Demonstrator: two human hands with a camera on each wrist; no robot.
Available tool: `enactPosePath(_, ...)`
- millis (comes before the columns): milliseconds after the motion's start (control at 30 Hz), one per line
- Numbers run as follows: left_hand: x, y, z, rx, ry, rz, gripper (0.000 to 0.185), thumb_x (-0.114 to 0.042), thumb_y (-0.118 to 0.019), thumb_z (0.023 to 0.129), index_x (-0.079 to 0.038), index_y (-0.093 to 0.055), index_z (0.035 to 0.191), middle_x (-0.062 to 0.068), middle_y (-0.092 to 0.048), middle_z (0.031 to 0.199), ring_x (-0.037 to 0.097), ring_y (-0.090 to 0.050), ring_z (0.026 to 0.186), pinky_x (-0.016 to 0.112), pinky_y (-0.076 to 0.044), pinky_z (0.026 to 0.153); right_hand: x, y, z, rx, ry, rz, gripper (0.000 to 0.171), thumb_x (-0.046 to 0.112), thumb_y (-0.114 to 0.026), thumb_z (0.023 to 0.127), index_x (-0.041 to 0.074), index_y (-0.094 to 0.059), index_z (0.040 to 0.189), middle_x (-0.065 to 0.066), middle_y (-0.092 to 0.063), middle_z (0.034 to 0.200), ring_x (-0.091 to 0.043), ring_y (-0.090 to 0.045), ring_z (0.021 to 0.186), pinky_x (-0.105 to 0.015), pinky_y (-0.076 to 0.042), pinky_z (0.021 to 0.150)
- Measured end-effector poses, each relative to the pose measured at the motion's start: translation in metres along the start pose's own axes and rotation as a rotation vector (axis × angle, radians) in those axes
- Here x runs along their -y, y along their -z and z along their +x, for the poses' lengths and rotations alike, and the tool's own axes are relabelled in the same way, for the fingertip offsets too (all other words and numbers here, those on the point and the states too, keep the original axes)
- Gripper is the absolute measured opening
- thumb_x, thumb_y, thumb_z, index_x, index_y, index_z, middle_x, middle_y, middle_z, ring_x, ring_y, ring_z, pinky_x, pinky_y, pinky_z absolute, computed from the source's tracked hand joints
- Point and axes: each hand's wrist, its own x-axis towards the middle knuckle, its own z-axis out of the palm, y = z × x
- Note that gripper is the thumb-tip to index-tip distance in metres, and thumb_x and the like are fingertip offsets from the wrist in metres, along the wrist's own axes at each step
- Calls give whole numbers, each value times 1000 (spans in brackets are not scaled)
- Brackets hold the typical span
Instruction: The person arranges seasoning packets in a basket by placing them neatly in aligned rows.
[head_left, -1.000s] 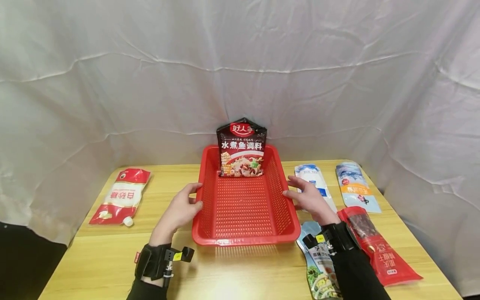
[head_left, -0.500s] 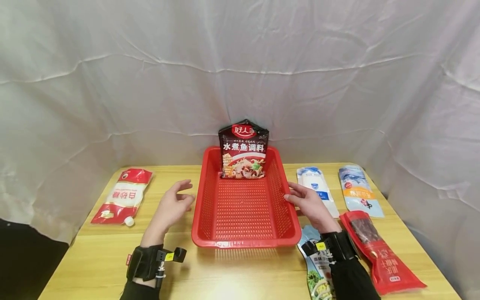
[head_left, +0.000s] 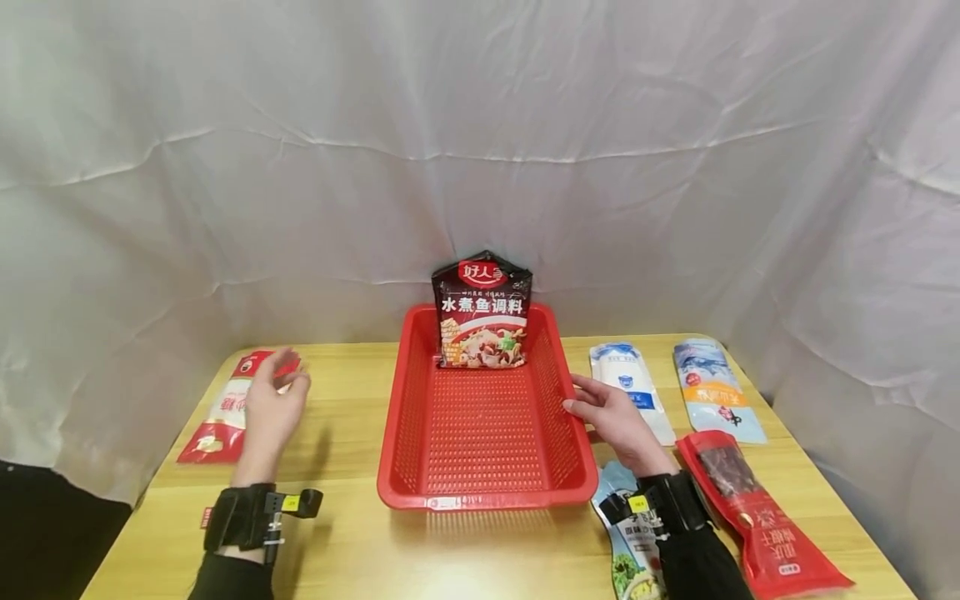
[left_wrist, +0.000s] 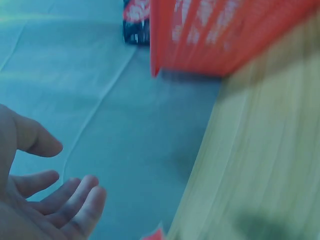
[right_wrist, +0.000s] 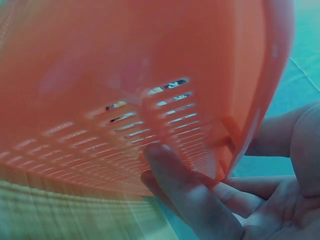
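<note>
My right hand [head_left: 618, 421] holds the right rim of a red plastic basket [head_left: 487, 500]. In the right wrist view its fingertips [right_wrist: 159, 150] lie against the slotted outer wall, and the thumb goes behind the rim. A dark seasoning packet [head_left: 483, 321] stands upright inside the basket at the far end. My left hand [head_left: 272, 408] is over a red and white sugar pouch [head_left: 225, 412], partly covering it in the head view. Its fingers are spread and loosely bent, with nothing between them in the left wrist view.
On the right of the wooden table [head_left: 352, 467] lie a white and blue pouch [head_left: 630, 387], a blue and orange pouch [head_left: 716, 387], a long red packet [head_left: 765, 517] and a light blue pouch [head_left: 626, 533] partly under the right forearm. A grey curtain [head_left: 480, 125] hangs behind.
My left hand has let go of the basket's left rim and moved left over the sugar pouch. The right hand stays at the right rim; the basket hardly shifts.
</note>
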Motion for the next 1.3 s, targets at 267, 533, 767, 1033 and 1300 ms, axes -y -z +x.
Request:
enactPosePath(267, 17, 45, 27, -42, 53, 153, 63, -13, -50, 102, -1, -31, 161, 26, -38, 158, 46, -45, 141, 58, -42, 111, 0, -7, -2, -3, 8, -5, 65, 17, -63, 104, 5, -35, 161, -26, -57, 144, -33, -72, 108, -46, -64, 82)
enactPosePath(533, 33, 77, 56, 8, 99, 297, 70, -21, -50, 104, 7, -21, 161, 39, -25, 158, 57, -32, 143, 70, -33, 114, 4, -7, 1, -1, 4, -8, 64, 16, -62, 104, 4, -34, 161, -27, -56, 144, -31, -72, 108, -45, -64, 80)
enactPosePath(767, 47, 85, 70, 157, 122, 414, 80, -32, -50, 105, 12, -11, 159, 46, -13, 157, 64, -16, 144, 77, -23, 114, 2, -3, 0, -7, 0, -15, 63, 15, -61, 105, 4, -34, 161, -27, -56, 143, -31, -72, 109, -44, -64, 81)
enactPosePath(1033, 72, 82, 72, 331, 185, 531, 101, -49, -53, 103, 21, 0, 153, 54, -9, 148, 71, -11, 135, 81, -20, 110, -1, -2, -2, -22, -8, -18, 65, 18, -62, 105, 5, -34, 161, -25, -56, 145, -31, -71, 110, -44, -64, 83)
enactPosePath(1300, 80, 83, 73, 471, 314, 547, 115, -59, -57, 98, 25, 4, 150, 52, -13, 144, 67, -19, 127, 70, -38, 110, -1, -2, -1, -15, -6, -9, 64, 15, -62, 104, 3, -34, 161, -27, -56, 144, -32, -71, 110, -44, -64, 82)
